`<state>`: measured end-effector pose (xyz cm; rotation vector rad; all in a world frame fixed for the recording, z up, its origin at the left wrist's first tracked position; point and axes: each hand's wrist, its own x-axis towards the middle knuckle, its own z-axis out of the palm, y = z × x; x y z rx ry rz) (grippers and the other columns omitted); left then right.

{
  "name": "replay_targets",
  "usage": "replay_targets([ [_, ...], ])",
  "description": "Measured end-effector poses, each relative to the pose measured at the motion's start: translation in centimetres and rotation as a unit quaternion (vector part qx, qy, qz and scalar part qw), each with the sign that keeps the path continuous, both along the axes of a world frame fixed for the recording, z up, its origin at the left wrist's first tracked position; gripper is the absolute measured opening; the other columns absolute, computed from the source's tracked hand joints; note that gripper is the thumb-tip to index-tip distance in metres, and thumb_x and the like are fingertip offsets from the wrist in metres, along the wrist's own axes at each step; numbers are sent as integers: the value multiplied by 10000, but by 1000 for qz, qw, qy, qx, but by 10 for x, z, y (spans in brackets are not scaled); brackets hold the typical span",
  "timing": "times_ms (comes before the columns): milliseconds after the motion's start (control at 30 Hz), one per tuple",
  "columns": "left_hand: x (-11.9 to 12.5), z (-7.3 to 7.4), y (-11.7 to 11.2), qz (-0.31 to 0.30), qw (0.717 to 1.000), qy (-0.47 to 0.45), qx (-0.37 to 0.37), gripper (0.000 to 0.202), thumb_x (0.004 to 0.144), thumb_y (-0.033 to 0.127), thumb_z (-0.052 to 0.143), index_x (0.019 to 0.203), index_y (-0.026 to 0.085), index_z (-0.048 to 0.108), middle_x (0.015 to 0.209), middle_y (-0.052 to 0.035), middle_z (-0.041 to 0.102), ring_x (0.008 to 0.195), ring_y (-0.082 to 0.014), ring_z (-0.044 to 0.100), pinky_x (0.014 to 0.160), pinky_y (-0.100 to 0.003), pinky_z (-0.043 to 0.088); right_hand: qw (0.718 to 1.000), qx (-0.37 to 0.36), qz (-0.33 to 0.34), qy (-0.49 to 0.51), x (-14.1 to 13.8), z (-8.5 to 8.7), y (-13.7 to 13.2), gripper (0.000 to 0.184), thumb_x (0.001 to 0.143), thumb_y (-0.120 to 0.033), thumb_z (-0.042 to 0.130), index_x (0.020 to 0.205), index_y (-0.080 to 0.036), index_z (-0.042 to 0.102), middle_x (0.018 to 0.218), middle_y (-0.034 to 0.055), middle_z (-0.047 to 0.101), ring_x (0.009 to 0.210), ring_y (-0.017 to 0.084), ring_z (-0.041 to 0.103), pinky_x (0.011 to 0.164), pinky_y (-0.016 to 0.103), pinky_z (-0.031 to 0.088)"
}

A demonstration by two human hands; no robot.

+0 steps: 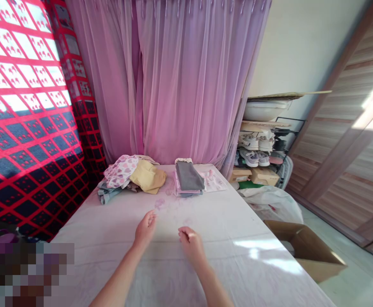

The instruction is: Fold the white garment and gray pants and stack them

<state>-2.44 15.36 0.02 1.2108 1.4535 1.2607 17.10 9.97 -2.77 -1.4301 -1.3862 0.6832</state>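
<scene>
Both my hands are over the bed sheet [212, 226], a short way apart, with nothing visible in them. My left hand [146, 229] has its fingers loosely bent and not closed on anything. Its nearest garment is a yellow folded cloth [148, 175] in a loose heap, beside a white garment with pink hearts [121, 170] and a blue denim piece [108, 192]. My right hand [191, 244] is half curled, fingers slightly apart. Beyond it lies a neat stack of folded clothes, dark grey trousers [189, 175] on top. A pale pink-patterned garment [213, 181] lies flat beside the stack.
Purple curtains [180, 85] hang behind the bed, and a red-and-black checked cloth [29, 128] hangs at left. To the right are a rack with shoes [250, 143], a plastic bag [269, 200] and an open cardboard box [304, 247]. A blurred patch covers the lower left corner.
</scene>
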Motion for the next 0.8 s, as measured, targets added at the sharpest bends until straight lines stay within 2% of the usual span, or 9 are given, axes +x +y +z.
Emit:
replay_targets([
  [100,-4,-7,-28,-53,981,162,91,277,767,162,602,1013,252,690,1057,-74,732,1045,-246,670,982,-384,477,1000,16,8,1,-4,0,-17,292,782,-399,506,814,-227,740,758,73,749,676,240,686,650,343,529],
  [233,-8,-10,-62,-122,915,350,158,305,798,165,535,1029,244,717,1166,-91,705,1149,-263,608,1074,-427,407,999,43,3,5,-3,2,-34,293,789,-414,509,813,-233,739,818,85,757,727,248,694,706,363,542],
  [333,-7,-6,-75,-122,892,408,151,326,825,173,504,1066,238,714,1216,-92,688,1185,-260,583,1092,-433,388,998,55,0,1,-3,5,-44,285,788,-422,512,793,-251,739,826,80,757,772,248,695,750,365,544],
  [467,-2,-3,-86,-102,885,433,137,349,829,161,497,1104,233,699,1247,-94,673,1201,-254,571,1099,-431,375,999,54,9,4,-1,9,-53,262,772,-409,528,779,-251,736,827,71,755,784,237,689,767,355,535],
  [633,4,3,-104,-80,892,430,113,362,837,155,506,1150,199,681,1324,-123,630,1285,-277,517,1136,-476,310,999,51,18,5,1,14,-60,216,750,-322,530,773,-244,731,828,57,754,787,224,686,775,345,528],
  [700,10,13,-110,-66,921,377,71,330,807,162,565,1104,197,703,1318,-137,636,1308,-313,502,1149,-526,274,999,48,16,10,1,16,-62,210,747,-306,531,768,-244,731,833,53,756,791,222,686,786,347,527],
  [800,24,30,-122,-72,979,186,44,241,798,254,646,1021,235,737,1207,-126,697,1242,-327,565,1122,-521,338,998,36,21,39,2,17,-62,195,740,-316,554,770,-243,733,808,43,751,772,226,684,780,354,527],
])
